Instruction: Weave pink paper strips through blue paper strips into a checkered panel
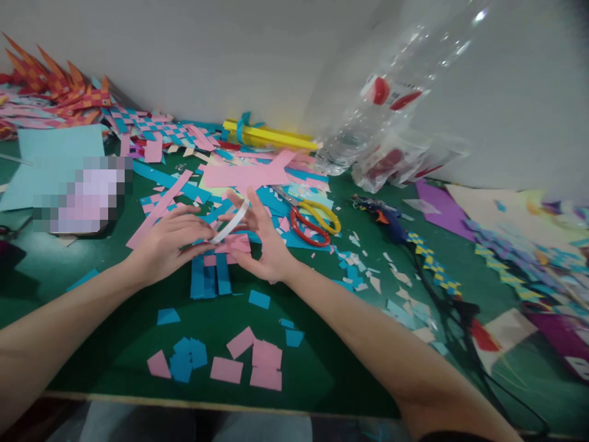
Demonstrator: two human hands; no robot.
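A narrow white strip [231,224] curves between my two hands, lower end at the left. My left hand [168,241] pinches that end between thumb and fingertips. My right hand [267,242] has its fingers apart, thumb stretched low; the strip's upper end overlaps its index finger, and I cannot tell whether it is gripped there. Beneath the hands lies a woven piece of pink and blue paper strips [216,273], partly hidden. Scissors with a red and a yellow handle loop [315,224] rest right of my right hand. Pink paper [243,175] lies just behind.
Cut pink and blue paper pieces [230,368] lie near the front edge. A blurred-out flat object [87,199] is at the left. Yellow strips [271,135] and a leaning clear plastic bottle [368,116] stand by the wall. A dark cord [432,288] runs along the right.
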